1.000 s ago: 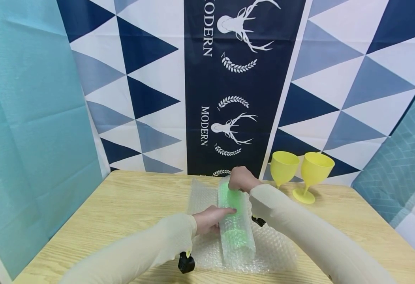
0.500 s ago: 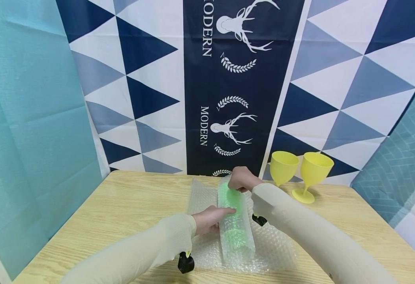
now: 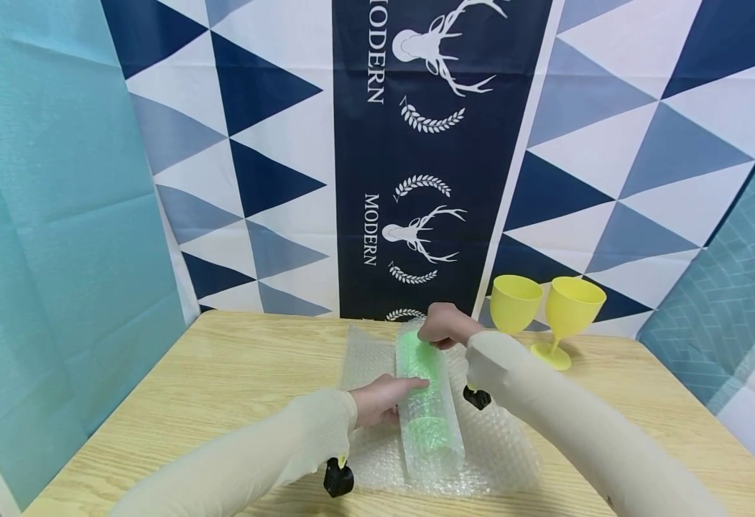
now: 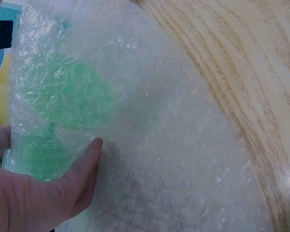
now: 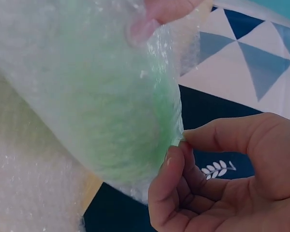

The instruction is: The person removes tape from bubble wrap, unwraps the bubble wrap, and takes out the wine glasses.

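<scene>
A green object point(image 4: 67, 92) lies rolled inside clear bubble wrap point(image 3: 495, 454), its outline blurred by the bubbles. My left hand point(image 3: 386, 399) grips the near-left side of the roll, thumb across the top and the other fingers partly hidden. In the left wrist view that hand point(image 4: 48, 193) presses into the wrap beside the green shape. At the roll's far end my right hand point(image 3: 447, 326) is curled over the wrap. The right wrist view shows this hand point(image 5: 227, 169) pinching the edge of the bubble wrap point(image 5: 166, 96) between thumb and forefinger.
Two yellow goblets point(image 3: 574, 305) stand at the back right of the wooden table point(image 3: 241, 373), close to my right forearm. A patterned cloth point(image 3: 286, 143) hangs behind the table's far edge. The loose wrap spreads under and around the roll.
My right hand and forearm have shifted slightly to the right, with the hand still at the roll's far end. The left hand and the roll look almost unmoved.
</scene>
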The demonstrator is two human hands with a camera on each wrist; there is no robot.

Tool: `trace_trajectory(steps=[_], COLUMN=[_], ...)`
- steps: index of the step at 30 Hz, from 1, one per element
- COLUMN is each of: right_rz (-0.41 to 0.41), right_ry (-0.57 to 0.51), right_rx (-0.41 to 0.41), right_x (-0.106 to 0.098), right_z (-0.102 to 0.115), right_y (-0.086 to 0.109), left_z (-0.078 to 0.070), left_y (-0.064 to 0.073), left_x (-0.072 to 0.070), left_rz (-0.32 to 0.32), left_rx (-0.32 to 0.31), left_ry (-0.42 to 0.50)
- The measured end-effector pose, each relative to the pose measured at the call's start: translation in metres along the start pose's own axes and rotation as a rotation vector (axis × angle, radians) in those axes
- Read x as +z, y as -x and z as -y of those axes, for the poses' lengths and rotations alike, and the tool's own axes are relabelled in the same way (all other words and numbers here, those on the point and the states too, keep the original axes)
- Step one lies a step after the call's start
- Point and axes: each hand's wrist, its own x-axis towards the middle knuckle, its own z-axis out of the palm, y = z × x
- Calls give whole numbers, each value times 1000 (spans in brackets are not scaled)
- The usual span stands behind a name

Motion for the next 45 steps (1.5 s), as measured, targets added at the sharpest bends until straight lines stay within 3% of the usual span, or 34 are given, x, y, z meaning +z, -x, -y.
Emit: trace_trajectory(steps=[13,26,30,33,39,45], right_rz=[56,-11,-54,-81,-107,-125], right_ry=[-324,-391,-365,-288,-85,3], right_rx=[-15,-40,-70,-72,-48,-7], right_x=[-6,0,2,5,11,14], right_z=[-27,-31,-30,-25,-8,2], right_y=[-2,2,4,4,6,6], left_z=[0,4,4,3,4,4], left_y=[-3,-5,-4,-3,-2,-1], left_x=[-3,-2,-2,-1,-1,1], left_rz=[-18,-21,-20,-17,-3,-2], left_rx=[-6,9,9,8,17,14], left_ry=[5,7,7,2,-1,7])
